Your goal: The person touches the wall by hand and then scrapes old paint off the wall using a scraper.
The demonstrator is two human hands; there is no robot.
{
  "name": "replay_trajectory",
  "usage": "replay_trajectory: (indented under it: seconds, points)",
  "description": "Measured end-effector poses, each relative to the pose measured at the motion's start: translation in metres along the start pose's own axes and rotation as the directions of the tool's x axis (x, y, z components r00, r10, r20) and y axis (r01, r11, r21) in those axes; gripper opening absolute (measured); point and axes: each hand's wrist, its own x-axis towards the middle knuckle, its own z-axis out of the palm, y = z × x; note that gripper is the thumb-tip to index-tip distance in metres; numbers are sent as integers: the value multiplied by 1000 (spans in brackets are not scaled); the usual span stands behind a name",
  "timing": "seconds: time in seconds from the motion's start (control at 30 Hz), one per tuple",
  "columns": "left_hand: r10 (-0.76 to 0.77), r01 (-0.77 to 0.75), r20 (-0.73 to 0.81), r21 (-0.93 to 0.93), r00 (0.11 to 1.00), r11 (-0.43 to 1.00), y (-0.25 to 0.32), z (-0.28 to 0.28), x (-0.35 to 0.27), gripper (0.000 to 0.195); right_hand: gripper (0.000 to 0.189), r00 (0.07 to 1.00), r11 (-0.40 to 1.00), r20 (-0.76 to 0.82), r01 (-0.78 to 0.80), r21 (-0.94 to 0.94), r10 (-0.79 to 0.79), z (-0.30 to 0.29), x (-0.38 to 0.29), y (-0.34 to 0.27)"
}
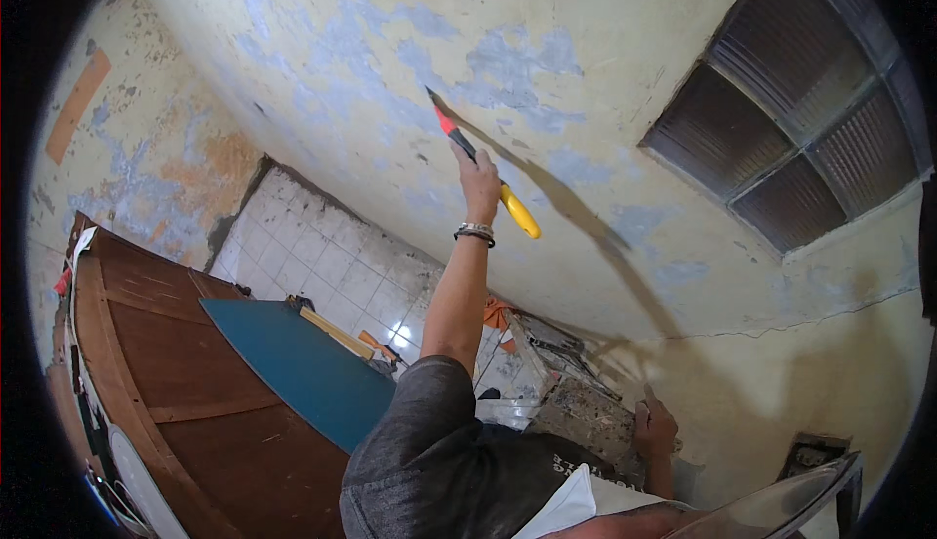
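My left hand (481, 186) grips a long-handled scraper (518, 211) with a yellow end, a black middle and a red neck. Its narrow dark tip points up and left, at or very close to the wall (366, 173). Cream paint there is worn off in patches, baring a bluish-grey layer (512, 63). The scraper casts a long shadow down the wall. Lower right, my right hand (654, 425) has its index finger raised beside a grey, plaster-crusted surface (578, 414). Whether it holds or rests on anything is unclear.
A ribbed-glass window (798, 99) is set in the wall on the right. Brown wooden panelling (190, 363) and a blue-green board (307, 363) stand at left. On the tiled floor (307, 242) lie a wooden strip (337, 332) and an orange-handled tool (379, 346). A recessed box (812, 453) sits lower right.
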Motion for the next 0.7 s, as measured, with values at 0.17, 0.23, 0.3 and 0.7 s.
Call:
replay_trajectory:
  seconds: [0.17, 0.23, 0.3, 0.7]
  points:
    - [103, -102, -33, 6, 994, 995, -2, -4, 15, 72, 45, 999, 999, -27, 34, -32, -35, 3, 0, 0]
    - [21, -21, -52, -1, 998, 1000, 2, -16, 39, 72, 45, 999, 1000, -31, 8, -10, -8, 0, -1, -4]
    - [43, -43, -61, -7, 997, 999, 0, -16, 41, 71, 45, 1000, 1000, -27, -7, 20, 7, -3, 0, -11]
    - [9, -21, -61, -186, 998, 982, 9, -37, 69, 58, 46, 1000, 1000, -11, 9, -19, -9, 2, -1, -5]
